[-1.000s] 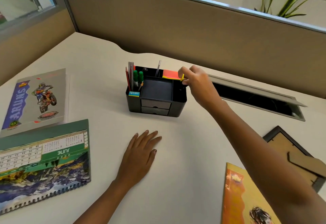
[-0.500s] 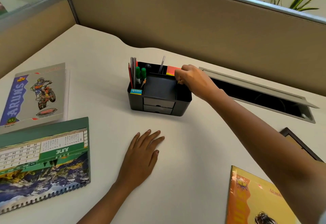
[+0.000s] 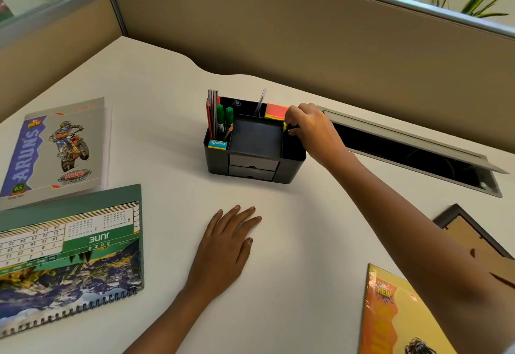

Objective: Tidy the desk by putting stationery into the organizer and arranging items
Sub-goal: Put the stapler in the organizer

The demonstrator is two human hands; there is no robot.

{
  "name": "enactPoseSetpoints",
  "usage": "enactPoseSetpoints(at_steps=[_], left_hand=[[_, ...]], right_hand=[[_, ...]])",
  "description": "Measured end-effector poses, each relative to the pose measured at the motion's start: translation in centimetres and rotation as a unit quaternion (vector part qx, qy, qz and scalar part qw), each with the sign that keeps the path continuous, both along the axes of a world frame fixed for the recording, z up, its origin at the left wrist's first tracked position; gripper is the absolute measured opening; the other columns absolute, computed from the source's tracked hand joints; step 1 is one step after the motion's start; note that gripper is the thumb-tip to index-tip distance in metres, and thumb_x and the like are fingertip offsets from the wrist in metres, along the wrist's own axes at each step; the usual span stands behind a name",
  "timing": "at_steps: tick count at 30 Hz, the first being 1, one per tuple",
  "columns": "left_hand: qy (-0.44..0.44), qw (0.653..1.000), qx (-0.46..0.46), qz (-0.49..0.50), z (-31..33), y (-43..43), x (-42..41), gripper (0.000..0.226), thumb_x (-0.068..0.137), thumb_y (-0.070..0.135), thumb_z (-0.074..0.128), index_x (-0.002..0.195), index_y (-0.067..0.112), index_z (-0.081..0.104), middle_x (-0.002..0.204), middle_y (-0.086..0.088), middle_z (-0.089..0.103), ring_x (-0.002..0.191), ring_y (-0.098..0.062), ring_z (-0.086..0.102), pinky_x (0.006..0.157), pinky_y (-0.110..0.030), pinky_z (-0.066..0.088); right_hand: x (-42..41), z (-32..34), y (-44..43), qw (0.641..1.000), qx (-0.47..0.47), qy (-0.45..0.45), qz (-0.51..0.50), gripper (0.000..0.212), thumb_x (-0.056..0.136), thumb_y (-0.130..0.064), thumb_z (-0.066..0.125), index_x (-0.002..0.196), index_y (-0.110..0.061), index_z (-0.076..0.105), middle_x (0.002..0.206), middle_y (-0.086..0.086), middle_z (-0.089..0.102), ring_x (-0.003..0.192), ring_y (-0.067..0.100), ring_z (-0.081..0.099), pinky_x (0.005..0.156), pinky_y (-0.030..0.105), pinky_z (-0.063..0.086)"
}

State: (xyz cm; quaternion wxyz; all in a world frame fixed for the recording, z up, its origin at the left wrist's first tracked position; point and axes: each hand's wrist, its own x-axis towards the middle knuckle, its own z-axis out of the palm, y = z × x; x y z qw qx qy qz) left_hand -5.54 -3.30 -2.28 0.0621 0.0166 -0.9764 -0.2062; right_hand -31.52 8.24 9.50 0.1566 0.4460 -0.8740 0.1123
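Note:
A black desk organizer (image 3: 252,168) stands mid-desk. Its left slots hold pencils (image 3: 211,114), two green markers (image 3: 224,115) and a blue eraser box (image 3: 217,144). A stack of orange and yellow sticky notes (image 3: 274,111) sits at its back right. My right hand (image 3: 310,128) hovers over the right compartment, its curled fingers pinching a small yellow-and-black item (image 3: 287,127) that is mostly hidden. My left hand (image 3: 225,245) lies flat on the desk in front of the organizer, fingers straight.
A grey notebook with a motorbike cover (image 3: 55,147) and a green spiral calendar (image 3: 69,253) lie at the left. An orange notebook (image 3: 395,314) and a picture frame lying face down (image 3: 471,239) are at the right. An open cable slot (image 3: 412,153) runs behind my right hand.
My right hand has dropped from above the sticky notes down into the organizer's right compartment. The left hand stays flat on the desk.

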Motion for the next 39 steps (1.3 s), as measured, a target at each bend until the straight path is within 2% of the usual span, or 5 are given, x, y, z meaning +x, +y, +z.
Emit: enactPoseSetpoints(at_steps=[12,16,21,27,39], left_hand=[[0.028,1.0,-0.005,-0.005,-0.4,0.0,-0.1,0.045,0.097,0.03,0.029,0.142,0.033,0.034,0.151,0.017,0.028,0.142,-0.005,0.018,0.117,-0.036,0.015],[0.084,0.97,0.219,0.058,0.4,-0.1,-0.2,0.04,0.097,0.033,0.03,0.131,0.028,0.049,0.135,0.017,0.048,0.129,-0.001,0.039,0.11,-0.028,0.029],[0.196,0.855,0.395,0.273,5.2,-2.7,-3.4,0.034,0.101,0.022,0.03,0.127,0.022,0.052,0.126,0.013,0.052,0.113,0.006,0.047,0.092,-0.004,0.034],[0.041,0.788,0.526,0.318,8.0,-8.2,-9.3,0.03,0.091,0.039,0.045,0.109,0.027,0.066,0.112,0.0,0.065,0.107,-0.017,0.058,0.097,-0.039,0.045],[-0.014,0.876,0.371,0.308,6.8,-10.8,-13.2,0.016,0.087,0.018,0.047,0.075,0.014,0.056,0.074,-0.016,0.057,0.07,-0.024,0.052,0.066,-0.035,0.043]], right_hand=[[3.6,-0.5,1.4,0.94,-0.312,-0.083,-0.114,0.005,0.086,-0.008,0.067,0.089,-0.008,0.063,0.084,0.002,0.063,0.073,0.012,0.055,0.064,0.018,0.045],[6.7,-1.8,2.4,0.878,-0.403,-0.15,-0.209,0.004,0.088,-0.011,0.065,0.091,-0.01,0.063,0.083,0.002,0.064,0.07,0.007,0.055,0.06,0.009,0.043],[8.4,-3.1,1.9,0.836,-0.369,-0.263,-0.308,0.022,0.089,-0.027,0.065,0.103,-0.01,0.06,0.087,-0.003,0.061,0.068,0.004,0.055,0.058,0.004,0.04],[6.8,-2.2,0.9,0.86,-0.257,-0.289,-0.334,0.026,0.092,-0.027,0.061,0.1,-0.004,0.069,0.088,0.007,0.068,0.075,0.012,0.057,0.07,0.021,0.044],[5.2,-1.1,-0.3,0.88,-0.145,-0.275,-0.359,0.028,0.097,-0.019,0.052,0.084,0.004,0.059,0.073,0.01,0.056,0.064,0.02,0.056,0.062,0.024,0.042]])
